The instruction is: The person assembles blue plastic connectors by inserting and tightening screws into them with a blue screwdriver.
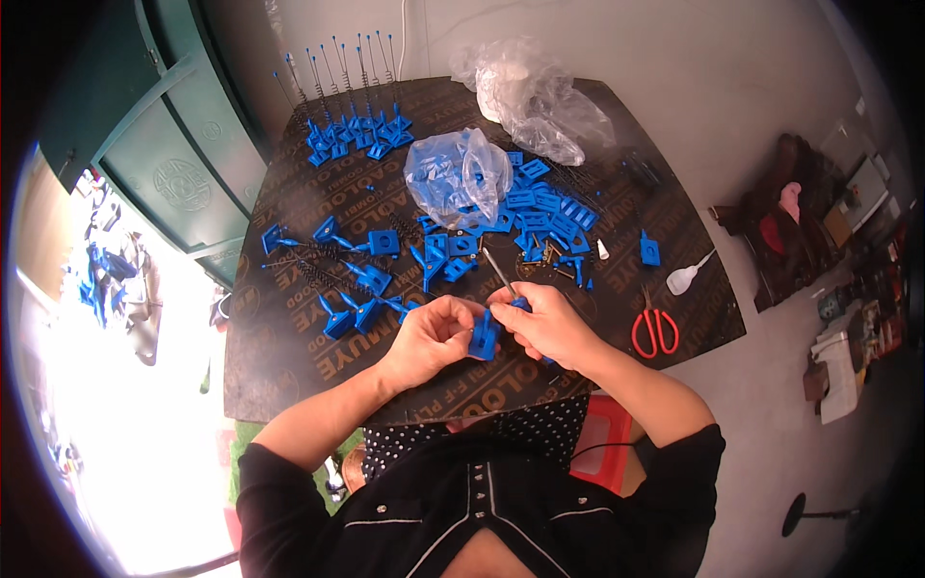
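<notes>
Okay, so a blue plastic piece point(485, 341) is pinched by the left hand's closed fingers near the front edge of the tabletop point(699, 318), while a screwdriver point(499, 272) is gripped in the right hand point(547, 326), shaft pointed away. Red-handled scissors point(654, 332) are parked off right, and loose blue parts point(561, 220) are heaped beyond.

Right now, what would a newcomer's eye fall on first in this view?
Probably the blue pieces with upright springs at the far left of the dark table, then the heap of blue parts near its middle. Nearer, the left hand holds a blue block and the right hand a screwdriver; red-handled scissors lie to their right.
</notes>
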Demonstrator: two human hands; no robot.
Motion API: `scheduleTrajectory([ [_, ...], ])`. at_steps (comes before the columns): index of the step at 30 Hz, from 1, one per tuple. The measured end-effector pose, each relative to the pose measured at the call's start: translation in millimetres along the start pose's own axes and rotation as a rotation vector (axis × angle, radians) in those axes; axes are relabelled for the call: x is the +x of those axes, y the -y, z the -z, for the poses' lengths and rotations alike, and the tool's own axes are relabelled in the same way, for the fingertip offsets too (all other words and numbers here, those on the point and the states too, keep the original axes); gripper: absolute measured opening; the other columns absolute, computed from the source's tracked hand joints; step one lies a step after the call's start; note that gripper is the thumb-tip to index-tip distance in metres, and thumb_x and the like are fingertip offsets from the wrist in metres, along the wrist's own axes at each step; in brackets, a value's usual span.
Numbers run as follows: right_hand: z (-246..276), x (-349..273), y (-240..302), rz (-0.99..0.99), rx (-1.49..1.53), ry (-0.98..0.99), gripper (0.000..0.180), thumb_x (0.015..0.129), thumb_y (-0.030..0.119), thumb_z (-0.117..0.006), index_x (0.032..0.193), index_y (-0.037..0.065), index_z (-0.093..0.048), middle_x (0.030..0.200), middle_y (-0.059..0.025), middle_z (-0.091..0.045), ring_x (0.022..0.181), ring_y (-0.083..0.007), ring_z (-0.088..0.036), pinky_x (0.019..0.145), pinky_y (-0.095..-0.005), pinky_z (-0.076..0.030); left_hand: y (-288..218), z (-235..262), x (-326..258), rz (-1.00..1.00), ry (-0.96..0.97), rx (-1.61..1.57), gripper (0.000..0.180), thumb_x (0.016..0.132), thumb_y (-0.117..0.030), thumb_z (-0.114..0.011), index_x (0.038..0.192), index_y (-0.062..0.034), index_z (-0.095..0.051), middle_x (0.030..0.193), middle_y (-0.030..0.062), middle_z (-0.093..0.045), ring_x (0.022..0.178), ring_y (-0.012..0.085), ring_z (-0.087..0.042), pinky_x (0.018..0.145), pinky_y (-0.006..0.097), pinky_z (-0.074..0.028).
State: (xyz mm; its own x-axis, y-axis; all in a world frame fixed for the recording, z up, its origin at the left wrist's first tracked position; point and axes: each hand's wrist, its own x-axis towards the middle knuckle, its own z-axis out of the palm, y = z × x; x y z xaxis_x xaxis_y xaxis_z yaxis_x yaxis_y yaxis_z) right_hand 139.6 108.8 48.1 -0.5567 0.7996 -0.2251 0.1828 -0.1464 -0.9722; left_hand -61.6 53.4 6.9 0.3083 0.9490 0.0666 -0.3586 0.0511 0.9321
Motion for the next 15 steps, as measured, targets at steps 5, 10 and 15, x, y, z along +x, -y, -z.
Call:
scheduleTrajectory([
  [5, -2, 4, 4, 0.003, -0.023, 0.043, 0.025, 0.092, 0.022, -0.062, 0.099, -0.002, -0.058, 0.065, -0.0010, -0.055, 0.042, -0.0044, -0.042, 0.035, -0.0222, -0.033, 0, 3, -1, 0.003, 0.006, 0.040, 0.014, 0.087, 0.008, -0.052, 0.095, -0.0023, -0.051, 0.115, 0.0095, -0.058, 0.097, 0.0104, -0.058, 0.084, 0.027, -0.051],
  [10, -4, 1, 7, -0.055, 0.026, 0.081, 0.027, 0.092, 0.021, -0.063, 0.102, -0.003, -0.056, 0.068, -0.0024, -0.056, 0.042, -0.0045, -0.043, 0.034, -0.0212, -0.033, -2, -3, 1, -0.066, -0.046, 0.028, 0.014, 0.087, 0.008, -0.052, 0.095, -0.0026, -0.050, 0.116, 0.0088, -0.057, 0.097, 0.0097, -0.057, 0.083, 0.026, -0.050],
  [15, -5, 1, 7, -0.041, 0.078, 0.113, 0.029, 0.092, 0.020, -0.062, 0.104, -0.005, -0.054, 0.068, -0.0031, -0.056, 0.042, -0.0047, -0.043, 0.035, -0.0209, -0.035, 3, 1, 0, -0.141, -0.034, 0.068, 0.011, 0.087, 0.007, -0.053, 0.095, -0.0008, -0.051, 0.120, 0.0110, -0.049, 0.100, 0.0159, -0.058, 0.086, 0.033, -0.055],
])
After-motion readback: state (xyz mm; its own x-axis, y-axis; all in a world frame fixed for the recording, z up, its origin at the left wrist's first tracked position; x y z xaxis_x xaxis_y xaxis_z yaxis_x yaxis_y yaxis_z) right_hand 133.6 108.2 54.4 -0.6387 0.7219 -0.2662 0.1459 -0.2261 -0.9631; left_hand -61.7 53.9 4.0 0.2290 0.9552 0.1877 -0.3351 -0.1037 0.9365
